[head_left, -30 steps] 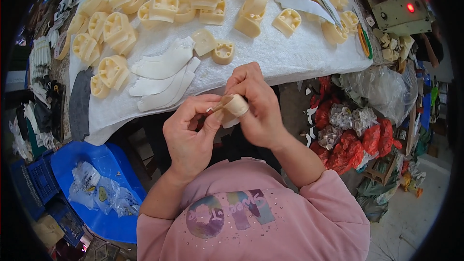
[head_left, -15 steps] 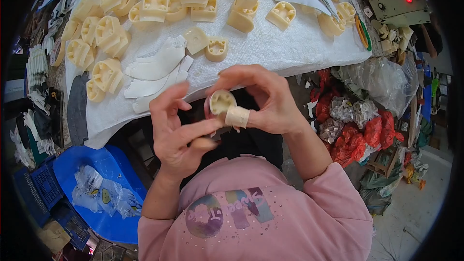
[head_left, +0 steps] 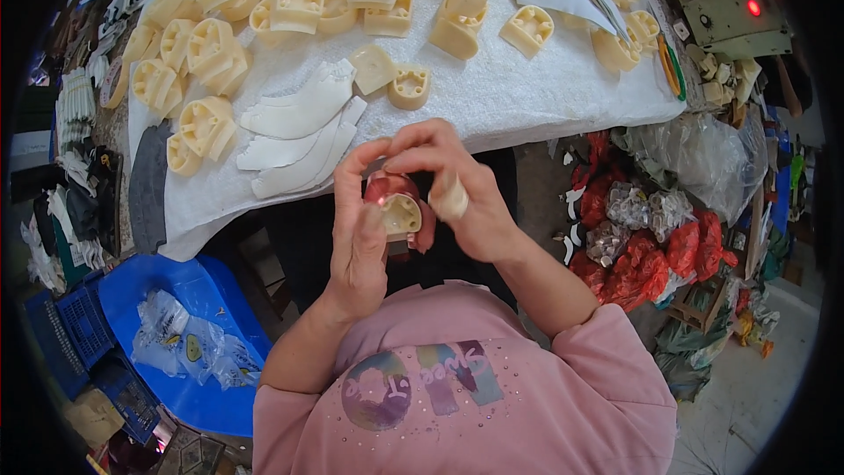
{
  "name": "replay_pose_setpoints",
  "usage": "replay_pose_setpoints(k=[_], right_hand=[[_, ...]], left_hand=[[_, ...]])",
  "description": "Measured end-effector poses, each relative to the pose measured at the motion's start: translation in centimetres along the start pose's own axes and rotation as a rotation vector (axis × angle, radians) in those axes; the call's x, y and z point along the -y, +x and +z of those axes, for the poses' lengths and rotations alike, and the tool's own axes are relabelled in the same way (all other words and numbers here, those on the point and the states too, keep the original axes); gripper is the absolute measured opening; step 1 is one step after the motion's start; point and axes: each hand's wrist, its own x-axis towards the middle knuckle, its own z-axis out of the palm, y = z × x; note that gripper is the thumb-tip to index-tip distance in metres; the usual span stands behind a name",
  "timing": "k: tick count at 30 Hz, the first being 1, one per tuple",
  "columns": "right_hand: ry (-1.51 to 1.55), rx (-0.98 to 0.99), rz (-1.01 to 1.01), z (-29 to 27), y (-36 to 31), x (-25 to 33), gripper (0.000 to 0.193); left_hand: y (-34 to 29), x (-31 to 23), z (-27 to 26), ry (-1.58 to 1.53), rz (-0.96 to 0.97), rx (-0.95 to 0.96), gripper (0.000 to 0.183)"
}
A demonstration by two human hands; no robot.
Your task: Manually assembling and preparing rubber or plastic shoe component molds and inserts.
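Raised since before, both hands, left hand (head_left: 365, 229) and right hand (head_left: 457, 189), pinch cream part (head_left: 402, 214).

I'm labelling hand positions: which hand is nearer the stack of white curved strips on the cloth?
Left. The left hand is just below and right of the white curved strips; the right hand sits farther right, beyond the cream part both hands hold.

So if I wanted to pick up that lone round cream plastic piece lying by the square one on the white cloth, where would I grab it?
Probably from above, pinching the outer rim of the round cream plastic piece on opposite sides: it lies flat, hollow face up, with bare white cloth on its near side.
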Motion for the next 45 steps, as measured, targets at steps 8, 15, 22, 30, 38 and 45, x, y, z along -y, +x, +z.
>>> replay_pose_setpoints(k=[8, 15, 22, 30, 38, 45], right_hand=[[0.341, 0.137, 0.362, 0.7, 0.4, 1.1, 0.018], [0.093, -0.030, -0.019, 3.1, -0.7, 0.2, 0.028], [0.223, -0.090, -0.122, 3.4, -1.1, -0.1, 0.036], [0.343, -0.002, 0.315, 1.1, -0.3, 1.4, 0.036], [-0.301, 0.112, 0.276, -0.4, 1.0, 3.6, 0.032], [0.390, -0.057, 0.423, -1.5, 1.2, 2.0, 0.018]], left_hand=[[-0.2, -0.3, 1.7, 0.291, 0.149, -0.060, 0.077], [0.4, 0.6, 1.4, 0.356, 0.320, -0.234, 0.055], [0.3, 0.2, 1.6, 0.256, 0.234, -0.238, 0.047], [0.7, -0.4, 0.4, -0.157, 0.082, -0.068, 0.077], [1.0, 0.1, -1.3, 0.663, 0.564, 0.043, 0.092], [0.7, -2.3, -1.4, 0.678, 0.216, 0.007, 0.048]])
